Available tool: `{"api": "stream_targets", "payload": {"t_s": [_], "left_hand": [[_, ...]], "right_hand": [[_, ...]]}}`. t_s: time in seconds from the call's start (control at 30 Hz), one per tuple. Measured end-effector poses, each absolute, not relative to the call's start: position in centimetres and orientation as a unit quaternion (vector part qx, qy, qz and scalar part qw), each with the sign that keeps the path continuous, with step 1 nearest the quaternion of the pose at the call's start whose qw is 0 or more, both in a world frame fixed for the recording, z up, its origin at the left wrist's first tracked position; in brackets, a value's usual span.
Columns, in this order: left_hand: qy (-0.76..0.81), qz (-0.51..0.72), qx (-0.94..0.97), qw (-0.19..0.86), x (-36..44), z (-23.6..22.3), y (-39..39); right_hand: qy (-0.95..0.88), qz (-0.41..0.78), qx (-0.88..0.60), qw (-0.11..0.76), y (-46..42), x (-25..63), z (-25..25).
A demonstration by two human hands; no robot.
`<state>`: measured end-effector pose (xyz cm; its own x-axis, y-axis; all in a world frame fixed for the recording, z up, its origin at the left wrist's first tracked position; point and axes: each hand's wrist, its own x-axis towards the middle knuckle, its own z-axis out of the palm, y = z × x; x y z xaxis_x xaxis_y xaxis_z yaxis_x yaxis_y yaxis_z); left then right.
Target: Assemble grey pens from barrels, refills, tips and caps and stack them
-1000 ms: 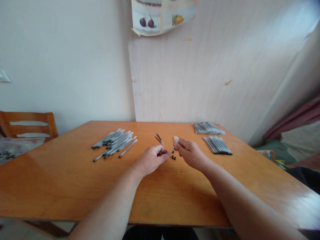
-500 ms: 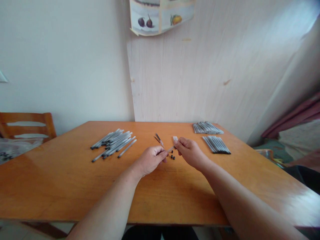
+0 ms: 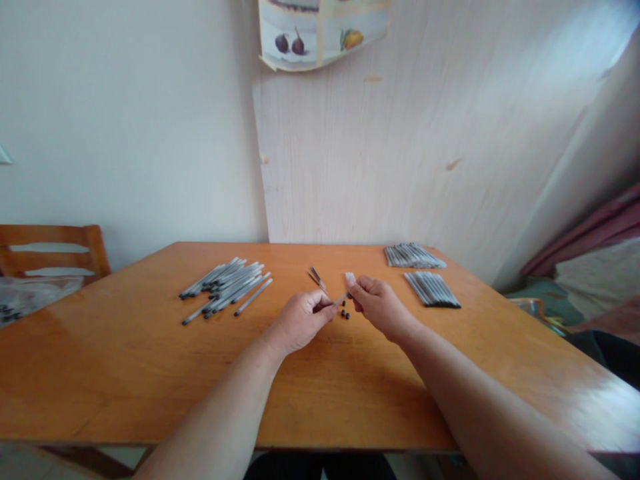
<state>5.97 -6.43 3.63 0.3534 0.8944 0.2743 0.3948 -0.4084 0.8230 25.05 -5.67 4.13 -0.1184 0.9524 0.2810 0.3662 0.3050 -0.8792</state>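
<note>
A thin, pale pen tube [image 3: 341, 301] spans the short gap between my two hands. The thumb and fingers of my left hand [image 3: 304, 323] are closed around its near end. My right hand [image 3: 379, 305] pinches at the far end, where a dark bit shows by the fingertips; whether that is a separate piece I cannot tell. Small black plugs [image 3: 345, 315] lie on the table just below the tube. Behind my left hand rest thin dark-tipped refills [image 3: 315, 275]. White, translucent pieces [image 3: 350, 276] show just past my right fingertips.
On the wooden table [image 3: 150, 373], a loose pile of clear pens with black ends [image 3: 235, 283] lies to the left. A neat row of pens [image 3: 433, 289] lies at right, with another bundle [image 3: 414, 255] behind it. A chair [image 3: 55, 253] stands beyond the left edge.
My hands have moved slightly closer together along the tube, and less of it shows between them. The piles on the table look the same.
</note>
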Motion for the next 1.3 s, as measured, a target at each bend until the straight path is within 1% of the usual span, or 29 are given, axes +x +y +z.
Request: {"api": "stream_targets", "payload": {"t_s": [0.1,0.2,0.33,0.47,0.57,0.67,0.87,1.07,1.3], "left_hand": [[0.429,0.373,0.745,0.348,5.8,3.5,-6.3],[0.430,0.372,0.739,0.361,5.7,3.5,-6.2],[0.435,0.371,0.730,0.374,5.7,3.6,-6.4],[0.432,0.398,0.706,0.395,5.1,4.0,-6.3],[0.452,0.453,0.679,0.360,4.0,4.1,-5.6],[0.485,0.464,0.669,0.319,2.9,3.6,-4.6],[0.548,0.387,0.698,0.250,1.4,1.7,-3.4],[0.517,0.327,0.759,0.222,1.1,1.7,-3.7],[0.525,0.268,0.791,0.165,1.0,1.8,-3.9]], "right_hand": [[-0.647,0.380,-0.490,0.444,-5.9,25.1,4.7],[-0.640,0.403,-0.488,0.436,-6.1,25.0,5.0],[-0.662,0.433,-0.442,0.422,-6.3,24.8,4.9],[-0.647,0.414,-0.440,0.466,-6.2,25.0,4.9],[-0.603,0.403,-0.459,0.512,-5.8,25.6,5.2],[-0.572,0.393,-0.475,0.541,-5.5,26.1,5.4],[-0.565,0.373,-0.489,0.550,-5.3,26.5,5.4],[-0.571,0.366,-0.490,0.547,-5.4,26.5,5.4],[-0.574,0.365,-0.491,0.544,-5.4,26.4,5.4]]}}
